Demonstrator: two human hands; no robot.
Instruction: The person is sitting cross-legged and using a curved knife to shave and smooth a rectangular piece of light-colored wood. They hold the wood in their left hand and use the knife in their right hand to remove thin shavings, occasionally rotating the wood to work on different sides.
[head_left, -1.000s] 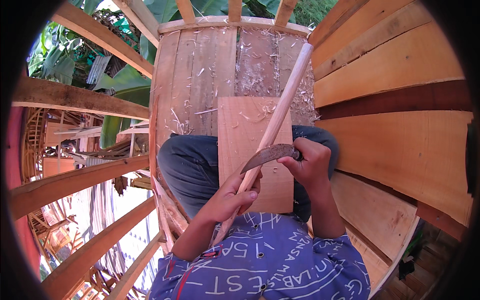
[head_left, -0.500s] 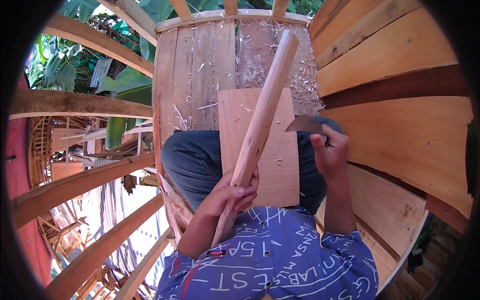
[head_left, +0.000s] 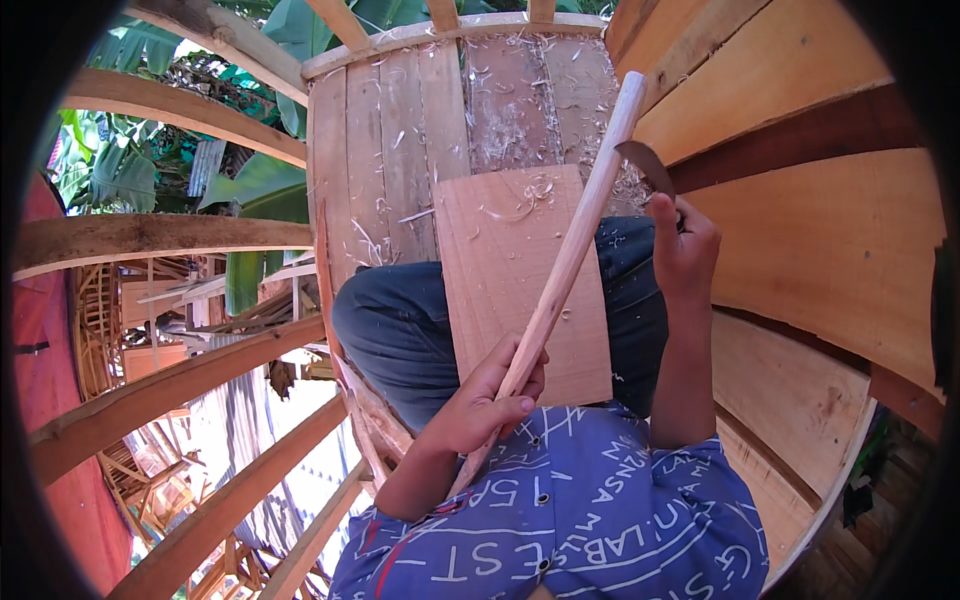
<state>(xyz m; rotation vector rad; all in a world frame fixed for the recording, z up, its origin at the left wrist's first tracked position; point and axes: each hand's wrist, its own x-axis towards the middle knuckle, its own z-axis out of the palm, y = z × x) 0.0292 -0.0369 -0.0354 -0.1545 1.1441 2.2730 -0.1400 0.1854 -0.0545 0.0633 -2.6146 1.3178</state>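
My left hand (head_left: 493, 398) is wrapped round the lower part of a long wooden stick (head_left: 568, 270), whose near end reaches my shirt. The stick slants up to the right over a flat wooden board (head_left: 490, 260) lying across my lap. My right hand (head_left: 686, 245) is closed round a curved-blade knife (head_left: 648, 166); its handle is mostly hidden by the fingers. The dark blade lies at the stick's upper right side, close to or touching it. A few curled shavings (head_left: 520, 205) rest on the board.
I sit cross-legged on a plank floor (head_left: 405, 150) strewn with wood shavings. Wide wooden boards (head_left: 800, 230) form a wall close on my right. Wooden rails (head_left: 160, 240) stand at the left, with banana leaves (head_left: 265, 185) beyond them.
The stick's upper end has swung to the right and its grip has moved right. My right hand has raised the knife from beside the board up to the stick's upper part.
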